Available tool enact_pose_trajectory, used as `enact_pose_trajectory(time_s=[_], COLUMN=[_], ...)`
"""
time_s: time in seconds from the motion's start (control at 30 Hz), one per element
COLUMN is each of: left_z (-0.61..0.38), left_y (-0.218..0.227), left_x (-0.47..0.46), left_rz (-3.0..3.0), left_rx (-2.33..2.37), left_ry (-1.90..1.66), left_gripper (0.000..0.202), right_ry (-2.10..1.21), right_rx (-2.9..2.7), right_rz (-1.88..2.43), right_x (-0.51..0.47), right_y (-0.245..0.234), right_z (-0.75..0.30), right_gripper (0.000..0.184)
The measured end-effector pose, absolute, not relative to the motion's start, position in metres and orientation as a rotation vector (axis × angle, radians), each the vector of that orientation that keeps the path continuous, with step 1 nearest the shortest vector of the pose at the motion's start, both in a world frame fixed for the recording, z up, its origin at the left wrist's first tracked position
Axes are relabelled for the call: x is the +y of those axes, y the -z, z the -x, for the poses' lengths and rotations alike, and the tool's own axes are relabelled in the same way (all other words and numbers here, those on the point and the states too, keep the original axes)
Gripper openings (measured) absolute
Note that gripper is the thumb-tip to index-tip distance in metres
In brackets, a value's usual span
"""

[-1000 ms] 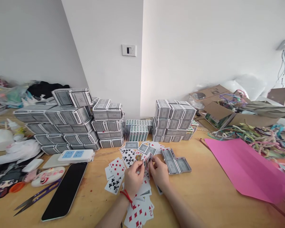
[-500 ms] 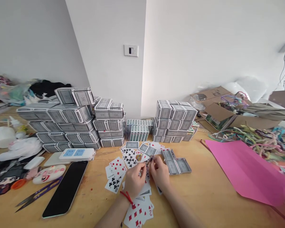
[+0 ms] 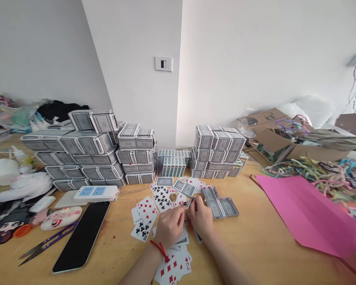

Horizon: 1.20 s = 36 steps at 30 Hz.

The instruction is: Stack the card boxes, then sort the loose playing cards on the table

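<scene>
Both hands meet over the middle of the table, fingers pinched on one playing card (image 3: 189, 203) held between them. My left hand (image 3: 169, 225), a red cord on its wrist, grips the card's left side. On the right side my right hand (image 3: 201, 215) pinches it; the fingers hide most of the card. Loose playing cards (image 3: 163, 198) lie spread behind and left of the hands, some face up, some face down. More face-up cards (image 3: 173, 265) lie under my left wrist. Just right of my right hand sit joined, folded cards (image 3: 229, 207) shaped like shallow trays.
Block stacks folded from cards stand at the left (image 3: 86, 142), centre-left (image 3: 136, 154) and right (image 3: 219, 150). Card boxes (image 3: 174, 166) stand between them. A phone (image 3: 81, 237), scissors (image 3: 47, 243) and a power strip (image 3: 96, 192) lie left. Pink paper (image 3: 308, 213) and yarn (image 3: 311, 170) lie right.
My hands have shifted slightly, the left turning a little further over the card. Card layout and stacks look the same.
</scene>
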State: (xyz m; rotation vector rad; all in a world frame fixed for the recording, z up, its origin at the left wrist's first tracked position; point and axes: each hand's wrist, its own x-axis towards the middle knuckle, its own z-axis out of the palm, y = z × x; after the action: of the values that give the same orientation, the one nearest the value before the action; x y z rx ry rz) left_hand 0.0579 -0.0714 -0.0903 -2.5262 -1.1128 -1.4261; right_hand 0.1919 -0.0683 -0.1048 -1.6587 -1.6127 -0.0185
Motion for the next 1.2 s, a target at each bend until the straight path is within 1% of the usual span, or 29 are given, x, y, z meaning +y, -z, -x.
enact_pose_trajectory(time_s=[0.2, 0.4, 0.63, 0.8, 0.97, 1.2], left_z=[-0.0586, -0.0582, -0.0573, -0.0573, -0.0568, -0.0589], left_y=[0.0903, 0.0876, 0.0894, 0.0916, 0.0928, 0.0919], left_x=[-0.0723, -0.0721, -0.0697, -0.0690, -0.0675, -0.0681], left_rz=[2.502, 2.476, 2.467, 2.481, 2.491, 2.458], left_rx=[-1.162, -1.360, -1.511, -1.557, -1.588, -1.674], left_ry=[1.423, 1.555, 1.629, 1.697, 1.744, 1.872], left_gripper=[0.016, 0.012, 0.013, 0.013, 0.013, 0.011], right_ry=[-0.036, -0.282, -0.396, -0.360, -0.413, -0.417], right_rx=[-1.586, -1.561, -1.530, -1.488, -1.508, -1.480], right_rz=[1.655, 1.574, 1.537, 1.572, 1.574, 1.596], right_x=[-0.0691, -0.0702, -0.0673, -0.0670, -0.0676, -0.0691], right_y=[0.1029, 0.0997, 0.1021, 0.1015, 0.0971, 0.0960], right_z=[-0.1928, -0.1890, -0.1871, -0.1866, -0.1867, -0.1832], right_gripper=[0.023, 0.021, 0.021, 0.025, 0.025, 0.019])
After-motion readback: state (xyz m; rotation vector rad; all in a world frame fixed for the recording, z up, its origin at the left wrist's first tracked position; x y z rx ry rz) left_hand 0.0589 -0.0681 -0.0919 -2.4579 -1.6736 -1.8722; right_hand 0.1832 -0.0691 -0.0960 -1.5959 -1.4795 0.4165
